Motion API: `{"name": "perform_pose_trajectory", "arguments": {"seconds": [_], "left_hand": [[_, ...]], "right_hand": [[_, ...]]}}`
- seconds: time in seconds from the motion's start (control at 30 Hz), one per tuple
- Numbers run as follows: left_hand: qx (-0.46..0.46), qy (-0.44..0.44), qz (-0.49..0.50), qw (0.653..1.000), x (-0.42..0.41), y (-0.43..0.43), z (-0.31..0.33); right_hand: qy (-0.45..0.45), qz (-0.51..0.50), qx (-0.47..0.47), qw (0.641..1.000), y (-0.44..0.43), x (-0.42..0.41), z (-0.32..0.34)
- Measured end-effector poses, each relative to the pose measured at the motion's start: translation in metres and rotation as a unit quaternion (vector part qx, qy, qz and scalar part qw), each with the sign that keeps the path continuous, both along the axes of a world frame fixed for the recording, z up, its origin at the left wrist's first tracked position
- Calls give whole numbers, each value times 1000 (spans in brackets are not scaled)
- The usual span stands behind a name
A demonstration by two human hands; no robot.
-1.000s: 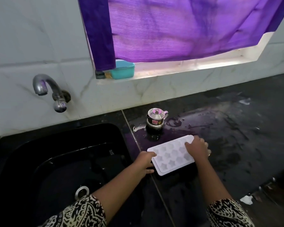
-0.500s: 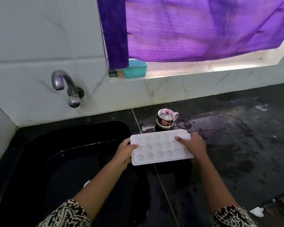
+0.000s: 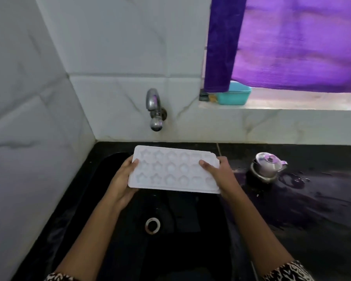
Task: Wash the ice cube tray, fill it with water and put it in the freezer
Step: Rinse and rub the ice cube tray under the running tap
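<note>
Left hand [image 3: 123, 180] grips the left short edge of the white ice cube tray [image 3: 173, 169], thumb on top; right hand [image 3: 218, 173] grips the right edge likewise. Tray is held level at frame centre, above the black sink [image 3: 114, 230], below the metal tap [image 3: 154, 109]. 3 rows of star-shaped cavities face up. Drain ring [image 3: 152, 225] is visible beneath. A small steel pot [image 3: 266, 166] stands on the wet black surface [image 3: 316, 209], centre right.
</note>
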State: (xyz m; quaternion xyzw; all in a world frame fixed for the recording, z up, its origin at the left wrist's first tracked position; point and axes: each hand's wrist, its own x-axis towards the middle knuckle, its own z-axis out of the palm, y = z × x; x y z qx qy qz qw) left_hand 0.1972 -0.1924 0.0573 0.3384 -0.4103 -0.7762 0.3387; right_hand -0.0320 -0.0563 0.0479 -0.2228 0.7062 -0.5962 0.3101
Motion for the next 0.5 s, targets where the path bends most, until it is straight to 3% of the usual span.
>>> {"name": "perform_pose_trajectory", "arguments": {"seconds": [0.17, 0.33, 0.5], "left_hand": [[139, 70, -17, 988, 41, -16, -6], [156, 123, 47, 979, 75, -30, -17], [161, 143, 82, 973, 91, -37, -25]], "right_hand": [[10, 77, 18, 997, -48, 26, 1], [32, 156, 67, 985, -103, 35, 10], [-69, 144, 38, 986, -181, 28, 36]]}}
